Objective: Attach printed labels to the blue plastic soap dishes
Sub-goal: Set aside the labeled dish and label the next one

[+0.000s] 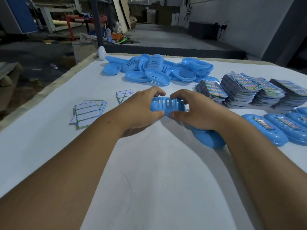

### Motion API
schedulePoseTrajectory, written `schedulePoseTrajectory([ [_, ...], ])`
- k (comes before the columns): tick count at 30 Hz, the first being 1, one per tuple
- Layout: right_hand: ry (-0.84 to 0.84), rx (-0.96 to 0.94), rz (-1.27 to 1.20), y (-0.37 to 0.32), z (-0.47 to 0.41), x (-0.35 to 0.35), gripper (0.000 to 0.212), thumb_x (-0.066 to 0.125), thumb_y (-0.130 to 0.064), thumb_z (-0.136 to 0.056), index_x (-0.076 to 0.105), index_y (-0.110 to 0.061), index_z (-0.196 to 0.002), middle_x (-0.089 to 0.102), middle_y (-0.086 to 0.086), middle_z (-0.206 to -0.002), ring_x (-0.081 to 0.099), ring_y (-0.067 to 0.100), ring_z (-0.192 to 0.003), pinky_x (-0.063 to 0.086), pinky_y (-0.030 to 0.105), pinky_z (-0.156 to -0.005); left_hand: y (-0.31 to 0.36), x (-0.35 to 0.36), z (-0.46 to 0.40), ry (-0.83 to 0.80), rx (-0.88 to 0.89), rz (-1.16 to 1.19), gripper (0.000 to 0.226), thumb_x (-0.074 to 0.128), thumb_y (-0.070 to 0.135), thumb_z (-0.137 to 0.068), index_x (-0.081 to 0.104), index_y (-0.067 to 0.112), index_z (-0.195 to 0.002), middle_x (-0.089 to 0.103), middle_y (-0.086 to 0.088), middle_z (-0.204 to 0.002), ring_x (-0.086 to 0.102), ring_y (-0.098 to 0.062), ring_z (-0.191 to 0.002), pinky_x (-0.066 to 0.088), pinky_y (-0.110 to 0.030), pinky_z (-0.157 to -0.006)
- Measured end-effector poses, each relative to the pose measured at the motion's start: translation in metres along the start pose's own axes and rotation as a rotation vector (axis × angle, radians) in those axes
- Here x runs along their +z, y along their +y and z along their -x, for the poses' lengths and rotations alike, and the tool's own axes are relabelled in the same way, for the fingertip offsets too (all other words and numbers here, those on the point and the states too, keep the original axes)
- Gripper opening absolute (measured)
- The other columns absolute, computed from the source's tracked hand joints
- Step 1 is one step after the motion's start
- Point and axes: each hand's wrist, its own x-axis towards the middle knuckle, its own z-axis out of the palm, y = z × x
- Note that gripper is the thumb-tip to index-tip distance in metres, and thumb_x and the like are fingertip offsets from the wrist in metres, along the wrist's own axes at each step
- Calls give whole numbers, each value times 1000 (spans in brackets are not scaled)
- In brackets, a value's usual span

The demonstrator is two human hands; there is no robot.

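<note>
Centre-left of frame: white label slips point(88, 113) lie loose on the table point(149, 163). Centre: left hand point(141, 108) and right hand point(194, 112) both grip the slotted soap dish point(167, 106), fingers curled over its ends. No label on it. Right: printed labels point(249, 90) stacked high. Risk, judged: a reaching forearm could topple the stacks; smooth plastic may slip.

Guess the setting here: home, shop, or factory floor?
Likely a small workshop or warehouse packing bench: a heap of identical blue soap dishes, tall stacks of printed labels on the white table, bare concrete floor behind.
</note>
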Motion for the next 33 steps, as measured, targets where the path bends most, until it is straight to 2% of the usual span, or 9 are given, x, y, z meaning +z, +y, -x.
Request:
schedulePoseTrajectory([
  [6, -37, 17, 14, 0, -2, 2, 53, 70, -53, -85, 51, -40, -132, 60, -12, -122, 59, 16, -109, 51, 40, -92, -2, 0, -1, -24, -23, -34, 54, 72, 42, -86, 44, 48, -132, 54, 10, -134, 54, -13, -114, 47, -40, -102],
  [12, -61, 32, 24, -2, 0, -1, 53, 69, -58, -83, 53, -45, -132, 58, -12, -129, 58, 16, -113, 49, 38, -94, 1, 1, -1, -43, -40, -53, 53, 69, 44, -89, 41, 50, -134, 52, 6, -137, 56, -17, -115, 48, -45, -104],
  [14, -6, 38, -19, -1, 1, -4, 47, 69, -56, -86, 56, -45, -130, 58, -11, -126, 57, 14, -113, 46, 35, -88, 1, 1, -3, -42, -46, -58, 54, 69, 45, -88, 40, 51, -133, 52, 7, -138, 56, -17, -115, 48, -45, -104],
  [17, 246, 90, -46, 4, -1, -15, 34, 67, -40, -95, 63, -35, -128, 60, -8, -120, 56, 13, -108, 40, 29, -86, -1, 0, -2, -46, -62, -33, 57, 69, 49, -86, 37, 56, -133, 50, 14, -139, 52, -13, -118, 46, -40, -103],
  [20, 427, 245, 52, 15, -1, -29, 33, 61, -26, -97, 65, -22, -130, 65, 5, -131, 57, 30, -117, 44, 37, -98, -3, 0, -2, 100, -72, 128, 42, 65, 47, -92, 47, 52, -129, 53, 20, -131, 51, -7, -116, 49, -35, -95],
  [24, 320, 410, 194, 27, 1, -34, 37, 58, -20, -97, 62, -12, -133, 67, 16, -125, 54, 38, -120, 36, 43, -109, -2, -12, -8, 439, -124, 266, 14, 54, 35, -101, 64, 36, -111, 65, 16, -105, 59, 0, -97, 49, -23, -80],
  [27, 292, 430, 232, 30, 2, -32, 14, 58, -11, -93, 70, -7, -97, 69, 19, -104, 58, 42, -101, 41, 39, -89, -4, -19, -10, 558, -118, 211, 15, 52, 25, -101, 65, 31, -106, 67, 11, -98, 59, 3, -85, 41, -13, -68],
  [29, 308, 452, 223, 32, 3, -31, 16, 54, -7, -90, 61, -10, -75, 66, 18, -88, 57, 42, -90, 41, 36, -72, -4, -20, -10, 607, -117, 206, 15, 52, 22, -101, 65, 30, -104, 68, 10, -94, 59, 1, -82, 41, -13, -66],
  [33, 378, 517, 190, 33, 5, -32, 23, 49, -4, -87, 52, -7, -65, 54, 11, -69, 46, 33, -68, 30, 29, -53, -1, -19, -9, 611, -112, 197, 15, 53, 20, -100, 65, 29, -102, 67, 11, -90, 60, 0, -82, 41, -13, -67],
])
